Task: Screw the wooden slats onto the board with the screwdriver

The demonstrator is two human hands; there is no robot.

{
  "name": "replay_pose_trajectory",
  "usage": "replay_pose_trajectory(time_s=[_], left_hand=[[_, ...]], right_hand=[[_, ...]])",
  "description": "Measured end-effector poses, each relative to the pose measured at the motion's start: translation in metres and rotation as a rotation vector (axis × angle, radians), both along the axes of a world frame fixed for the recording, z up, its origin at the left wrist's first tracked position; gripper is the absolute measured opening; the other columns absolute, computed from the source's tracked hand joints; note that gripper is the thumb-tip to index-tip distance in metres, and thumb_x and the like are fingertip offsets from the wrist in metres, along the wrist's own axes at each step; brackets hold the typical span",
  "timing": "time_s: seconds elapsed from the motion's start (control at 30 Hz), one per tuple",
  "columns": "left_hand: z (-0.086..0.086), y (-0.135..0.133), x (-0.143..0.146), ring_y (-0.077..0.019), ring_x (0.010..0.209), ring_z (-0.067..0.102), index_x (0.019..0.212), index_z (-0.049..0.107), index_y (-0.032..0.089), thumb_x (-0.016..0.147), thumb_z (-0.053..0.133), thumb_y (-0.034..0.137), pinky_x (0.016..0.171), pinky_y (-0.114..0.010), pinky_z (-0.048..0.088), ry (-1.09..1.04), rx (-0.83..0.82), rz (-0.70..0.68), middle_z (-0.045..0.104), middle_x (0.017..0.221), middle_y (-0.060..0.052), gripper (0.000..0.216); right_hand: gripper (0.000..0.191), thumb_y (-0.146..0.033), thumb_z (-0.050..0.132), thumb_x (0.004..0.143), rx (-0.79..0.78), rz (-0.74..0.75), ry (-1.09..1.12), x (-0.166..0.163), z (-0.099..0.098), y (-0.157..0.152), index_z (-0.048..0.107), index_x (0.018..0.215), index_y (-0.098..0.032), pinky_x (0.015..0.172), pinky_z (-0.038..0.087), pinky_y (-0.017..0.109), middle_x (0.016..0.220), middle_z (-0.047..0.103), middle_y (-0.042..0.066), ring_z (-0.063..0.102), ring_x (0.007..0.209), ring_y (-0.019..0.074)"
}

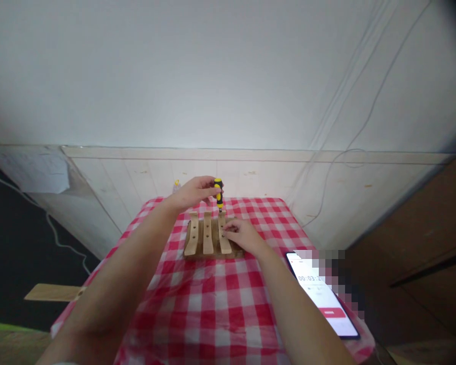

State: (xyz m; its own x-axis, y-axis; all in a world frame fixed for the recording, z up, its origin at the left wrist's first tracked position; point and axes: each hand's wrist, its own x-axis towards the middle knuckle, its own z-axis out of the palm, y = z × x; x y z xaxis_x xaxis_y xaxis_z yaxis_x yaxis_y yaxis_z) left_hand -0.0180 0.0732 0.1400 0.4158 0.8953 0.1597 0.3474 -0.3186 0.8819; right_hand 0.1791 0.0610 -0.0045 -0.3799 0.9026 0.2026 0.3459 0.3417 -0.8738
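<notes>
At centre frame we see the left hand (pixel 192 193), its grip closed around the yellow-and-black handle of a screwdriver (pixel 218 191). The tool stands upright just right of the fingers, its tip down on the far end of the rightmost slat. Below it lies the wooden rack (pixel 207 238), three pale slats on a darker base, on the red-checked table (pixel 213 304). Further right, the right hand (pixel 242 235) rests on the rack's right edge, its grip loose, fingers laid out and clasping nothing. At lower right lies a phone (pixel 327 299), screen lit.
</notes>
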Motion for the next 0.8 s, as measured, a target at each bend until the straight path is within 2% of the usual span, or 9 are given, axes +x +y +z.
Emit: replay_pose_trajectory(time_s=[0.13,0.23,0.3,0.4,0.53,0.67,0.8], left_hand=[[0.013,-0.002,0.004,-0.0104,0.07,0.061,0.096,0.063,0.011,0.077,0.069,0.042,0.058,-0.021,0.05,-0.018,0.006,0.025,0.066,0.086,-0.004,0.036],[0.012,-0.004,0.008,-0.0111,0.07,0.062,0.094,0.064,0.011,0.075,0.072,0.041,0.057,-0.021,0.051,-0.06,0.032,0.025,0.066,0.083,-0.004,0.037],[0.005,-0.006,0.011,-0.0101,0.064,0.061,0.089,0.064,0.011,0.073,0.074,0.041,0.054,-0.02,0.05,-0.079,0.021,0.008,0.066,0.076,-0.003,0.035],[-0.011,-0.008,0.012,-0.0083,0.057,0.057,0.085,0.063,0.011,0.071,0.075,0.039,0.052,-0.02,0.048,-0.1,0.003,0.009,0.065,0.07,-0.001,0.033],[-0.031,-0.005,0.007,-0.0086,0.063,0.058,0.083,0.065,0.011,0.069,0.076,0.037,0.058,-0.02,0.047,-0.122,0.045,0.067,0.065,0.071,0.0,0.032],[-0.04,0.004,-0.006,-0.0096,0.064,0.059,0.082,0.063,0.011,0.068,0.076,0.035,0.058,-0.021,0.046,-0.06,0.011,0.073,0.066,0.072,-0.001,0.031],[-0.046,0.009,-0.011,-0.0105,0.062,0.062,0.083,0.06,0.012,0.069,0.075,0.033,0.058,-0.022,0.048,0.0,-0.049,0.01,0.068,0.073,-0.002,0.029]], right_hand=[[0.019,-0.025,0.067,0.076,0.042,0.002,-0.063,0.001,0.006,-0.003,0.075,0.092,-0.018,0.074,0.05,0.033,0.096,0.073,0.009,0.066,0.082,0.0191],[0.013,-0.021,0.065,0.079,0.083,0.04,-0.099,0.002,0.01,-0.003,0.077,0.084,-0.018,0.074,0.049,0.034,0.087,0.075,0.008,0.065,0.08,0.0193],[0.012,-0.019,0.065,0.079,0.125,0.077,-0.111,0.003,0.01,-0.001,0.077,0.078,-0.02,0.078,0.049,0.035,0.083,0.075,0.006,0.064,0.082,0.0192],[0.011,-0.016,0.068,0.078,0.181,0.117,-0.104,0.003,0.009,0.003,0.078,0.08,-0.021,0.088,0.049,0.037,0.087,0.074,0.005,0.064,0.091,0.019],[0.013,-0.019,0.069,0.082,0.197,0.166,-0.096,0.004,0.004,0.007,0.079,0.088,-0.024,0.096,0.048,0.038,0.099,0.072,0.006,0.062,0.101,0.0187],[0.011,-0.023,0.069,0.083,0.164,0.138,-0.13,0.005,0.001,0.009,0.079,0.088,-0.027,0.102,0.045,0.043,0.105,0.069,0.005,0.061,0.106,0.0196],[0.011,-0.031,0.071,0.083,0.112,0.089,-0.125,0.008,-0.004,0.011,0.079,0.088,-0.028,0.113,0.034,0.047,0.131,0.061,0.006,0.05,0.127,0.0237]])
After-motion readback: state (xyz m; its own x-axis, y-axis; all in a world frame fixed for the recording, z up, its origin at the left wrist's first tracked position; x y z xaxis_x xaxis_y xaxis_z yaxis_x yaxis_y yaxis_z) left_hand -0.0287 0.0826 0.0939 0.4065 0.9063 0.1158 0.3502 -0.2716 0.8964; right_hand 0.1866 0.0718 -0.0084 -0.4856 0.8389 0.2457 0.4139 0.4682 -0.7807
